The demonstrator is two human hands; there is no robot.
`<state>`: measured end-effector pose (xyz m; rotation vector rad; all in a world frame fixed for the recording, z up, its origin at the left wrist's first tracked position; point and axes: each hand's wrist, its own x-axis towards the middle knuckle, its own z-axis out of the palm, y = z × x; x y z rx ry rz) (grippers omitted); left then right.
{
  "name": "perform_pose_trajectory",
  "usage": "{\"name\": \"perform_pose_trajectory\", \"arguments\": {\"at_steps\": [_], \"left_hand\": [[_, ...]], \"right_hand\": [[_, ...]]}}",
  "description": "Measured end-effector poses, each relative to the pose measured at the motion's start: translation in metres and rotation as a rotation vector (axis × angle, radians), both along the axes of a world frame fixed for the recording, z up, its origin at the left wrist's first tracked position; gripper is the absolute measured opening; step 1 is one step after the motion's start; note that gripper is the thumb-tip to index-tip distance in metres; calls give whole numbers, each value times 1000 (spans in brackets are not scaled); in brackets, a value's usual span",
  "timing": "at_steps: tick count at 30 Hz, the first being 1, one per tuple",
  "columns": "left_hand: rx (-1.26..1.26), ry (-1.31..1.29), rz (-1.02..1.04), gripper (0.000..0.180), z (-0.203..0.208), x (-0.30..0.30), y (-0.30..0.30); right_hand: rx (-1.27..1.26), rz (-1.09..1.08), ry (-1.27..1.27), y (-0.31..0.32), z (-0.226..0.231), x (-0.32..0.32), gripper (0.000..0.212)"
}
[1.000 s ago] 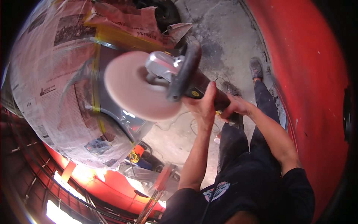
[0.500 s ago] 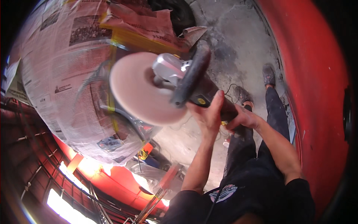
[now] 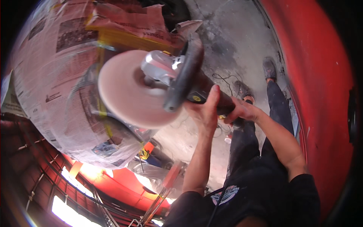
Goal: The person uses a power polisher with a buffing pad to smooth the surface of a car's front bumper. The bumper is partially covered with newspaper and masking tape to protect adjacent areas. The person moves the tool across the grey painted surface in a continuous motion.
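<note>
I hold a power polisher [image 3: 177,75] with a grey metal head, a black loop handle and a round pale pink pad [image 3: 126,89] that is blurred from spinning. My left hand [image 3: 206,108] sits just behind the black loop handle on the tool's body. My right hand [image 3: 242,111] is closed around the rear grip. The pad faces a rounded surface wrapped in newspaper [image 3: 56,68] with yellow tape [image 3: 124,38] along its edges.
A red painted body panel [image 3: 321,75] curves along the right side. Grey concrete floor [image 3: 234,38] lies below, with a black cable [image 3: 223,77] near my shoes [image 3: 269,68]. More red parts and a metal stand [image 3: 162,189] show at lower left.
The polisher and both hands have drifted to the right and slightly down in the picture; the newspaper-wrapped surface has shifted with the view. My grip is unchanged.
</note>
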<state>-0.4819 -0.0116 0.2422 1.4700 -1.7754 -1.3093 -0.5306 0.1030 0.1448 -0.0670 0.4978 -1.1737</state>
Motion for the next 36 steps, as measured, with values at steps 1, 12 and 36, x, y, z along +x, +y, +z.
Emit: {"name": "perform_pose_trajectory", "arguments": {"at_steps": [1,12,36], "left_hand": [[34,25,10,63,-12,1,11],[196,-167,78,66,-92,37,57],[254,-13,-38,75,-228,54,42]], "right_hand": [[26,8,-26,11,-12,2,32],[202,34,-120,75,-71,35,27],[308,55,133,69,-188,39,30]]}}
